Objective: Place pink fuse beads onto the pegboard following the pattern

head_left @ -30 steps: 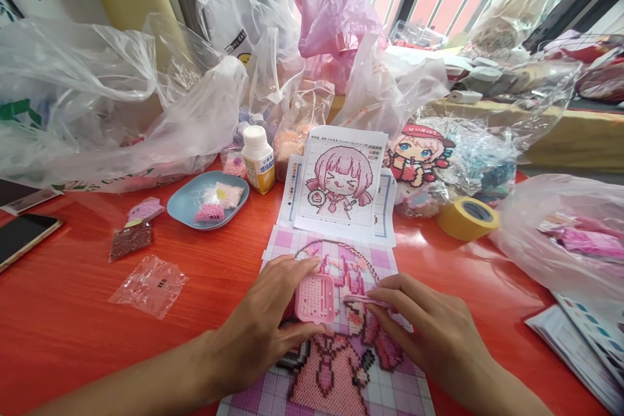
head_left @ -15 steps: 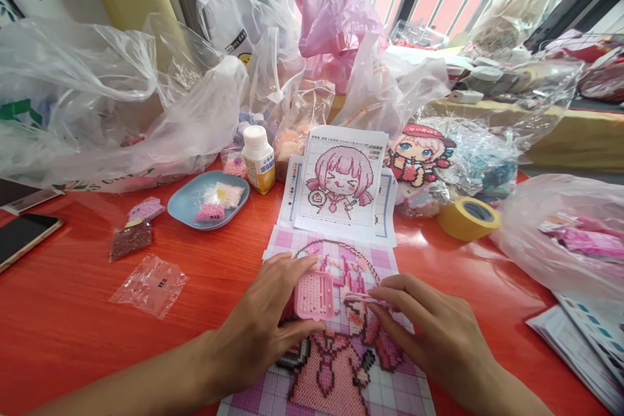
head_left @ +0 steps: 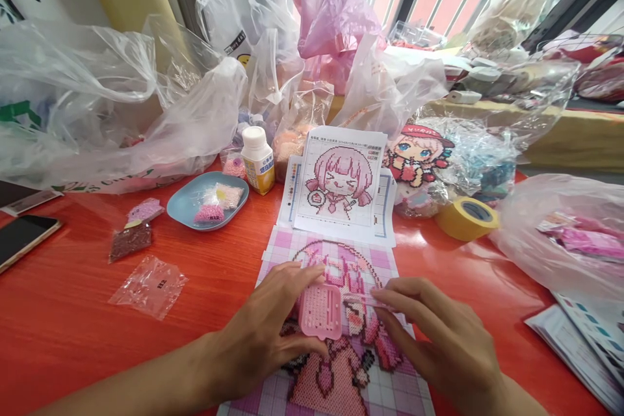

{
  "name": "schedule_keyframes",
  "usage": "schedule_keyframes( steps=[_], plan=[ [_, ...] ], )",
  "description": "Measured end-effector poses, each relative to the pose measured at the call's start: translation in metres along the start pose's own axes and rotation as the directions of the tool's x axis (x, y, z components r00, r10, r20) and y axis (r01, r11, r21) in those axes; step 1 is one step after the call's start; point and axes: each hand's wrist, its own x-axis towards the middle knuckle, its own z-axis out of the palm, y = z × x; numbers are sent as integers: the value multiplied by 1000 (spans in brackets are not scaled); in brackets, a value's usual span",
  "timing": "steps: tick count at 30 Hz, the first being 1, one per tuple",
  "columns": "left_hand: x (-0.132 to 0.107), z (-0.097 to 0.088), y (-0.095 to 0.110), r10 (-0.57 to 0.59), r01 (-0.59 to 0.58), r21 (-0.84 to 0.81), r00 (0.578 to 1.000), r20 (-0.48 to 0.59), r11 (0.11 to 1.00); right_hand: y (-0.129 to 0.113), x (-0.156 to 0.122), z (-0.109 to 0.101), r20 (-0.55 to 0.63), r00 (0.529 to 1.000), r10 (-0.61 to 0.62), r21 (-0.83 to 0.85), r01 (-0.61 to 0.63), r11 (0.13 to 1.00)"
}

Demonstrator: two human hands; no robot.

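Note:
My left hand (head_left: 280, 315) grips a small pink bead tray (head_left: 320, 311) between thumb and fingers, tilted over the pegboard. Rows of tiny beads show inside the tray. In my right hand (head_left: 433, 328), pinched between thumb and fingertips, are pale pink tweezers (head_left: 361, 299), their tips close to the tray's right edge. Under both hands lies a pegboard (head_left: 263, 396) in white and purple squares, bearing a fuse-bead figure (head_left: 326, 380) with pink hair and dark outlines. The tray and my left hand hide part of the figure. Whether the tweezers hold a bead is too small to tell.
A printed pattern sheet (head_left: 338, 179) leans behind the board. To the left are a blue plate (head_left: 178, 205) with bead bags, a white bottle (head_left: 257, 159), an empty bag (head_left: 149, 287) and a phone (head_left: 26, 242). Yellow tape (head_left: 468, 220) and plastic bags (head_left: 560, 227) stand right.
My left hand has brought the tray slightly right and nearer to me, closer to the tweezers. My right hand has shifted only a little.

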Motion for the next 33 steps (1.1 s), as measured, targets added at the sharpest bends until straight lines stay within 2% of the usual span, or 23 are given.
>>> schedule_keyframes(
  steps=[6, 15, 27, 33],
  plan=[
    [2, -1, 0, 45, -45, -21, 999, 4, 999, -2, -5, 6, 88, 995, -35, 52, 31, 998],
    [2, 0, 0, 72, -73, -43, 997, -14, 996, 0, -8, 8, 110, 992, -60, 88, 51, 995],
    [4, 0, 1, 69, -69, -86, 998, -10, 994, -2, -5, 7, 95, 993, -63, 142, 49, 989],
    [0, 3, -1, -6, 7, -48, 1000, 12, 999, 0, -2, 4, 40, 999, -9, 90, 5, 996]
  ],
)
